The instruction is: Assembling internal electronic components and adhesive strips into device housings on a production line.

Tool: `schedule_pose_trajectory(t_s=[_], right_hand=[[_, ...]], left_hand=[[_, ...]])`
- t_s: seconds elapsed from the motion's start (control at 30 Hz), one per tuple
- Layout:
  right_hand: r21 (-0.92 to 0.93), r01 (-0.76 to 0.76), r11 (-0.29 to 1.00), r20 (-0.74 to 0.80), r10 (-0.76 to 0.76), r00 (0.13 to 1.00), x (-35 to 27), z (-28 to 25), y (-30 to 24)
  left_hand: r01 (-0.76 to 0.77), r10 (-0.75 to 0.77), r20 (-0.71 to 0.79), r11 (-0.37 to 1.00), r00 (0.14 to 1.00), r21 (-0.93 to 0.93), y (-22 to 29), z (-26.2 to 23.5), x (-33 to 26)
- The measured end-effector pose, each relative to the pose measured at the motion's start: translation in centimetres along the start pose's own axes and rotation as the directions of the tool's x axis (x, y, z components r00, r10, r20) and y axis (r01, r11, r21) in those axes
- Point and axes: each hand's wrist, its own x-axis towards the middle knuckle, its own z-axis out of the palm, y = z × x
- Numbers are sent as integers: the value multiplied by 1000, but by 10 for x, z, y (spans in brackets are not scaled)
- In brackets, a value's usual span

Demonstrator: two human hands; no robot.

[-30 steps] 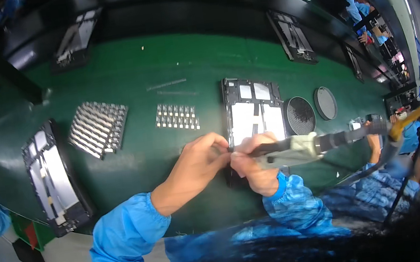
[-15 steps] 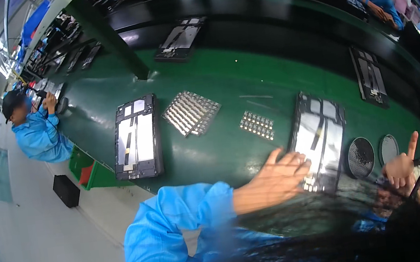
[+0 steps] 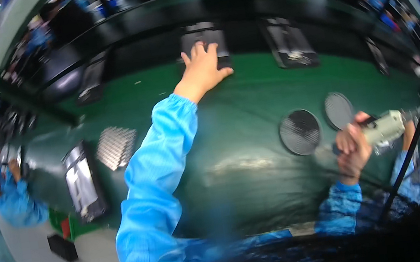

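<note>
My left hand (image 3: 203, 71) reaches to the far side of the green worktop, fingers spread. Its fingertips lie over a flat dark device with an exposed grey inside (image 3: 204, 37), on the black strip; whether they press on it I cannot tell. At the right, my right hand (image 3: 353, 150) is closed around a pale electric screwdriver (image 3: 387, 128), whose front end is blurred. Just beyond that hand are a round dark dish (image 3: 300, 132) holding small parts and a greyer round dish (image 3: 339, 110).
More open devices lie along the strip, such as one at right (image 3: 291, 43) and one at left (image 3: 91, 78). On the near left are another device (image 3: 83, 183) and metal part sheets (image 3: 116, 146). A black cable (image 3: 414, 152) hangs at right; co-workers sit around.
My left hand has gone from a device on the near worktop to the far strip, and that device no longer lies near me. The view has turned right. My right index finger no longer points up.
</note>
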Motion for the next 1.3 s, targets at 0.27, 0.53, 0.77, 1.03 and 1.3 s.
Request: schedule_pose_trajectory(t_s=[0.27, 0.53, 0.77, 1.03, 1.3], right_hand=[[-74, 7, 997, -98, -14, 995, -1, 8, 2], [22, 32, 999, 45, -33, 998, 10, 2, 22], [-5, 61, 998, 43, -61, 997, 11, -5, 31], [22, 110, 994, 34, -110, 993, 18, -4, 39], [-41, 68, 997, 81, -64, 995, 15, -5, 46]], left_hand=[[-24, 22, -11, 942, 1000, -334, 147, 95, 37], [110, -230, 8, 433, 973, -895, 154, 100, 68], [370, -4, 399, -366, 917, -854, 121, 56, 31], [622, -390, 581, -25, 715, -782, 90, -82, -111], [731, -414, 699, -109, 583, -674, 87, -111, -203]])
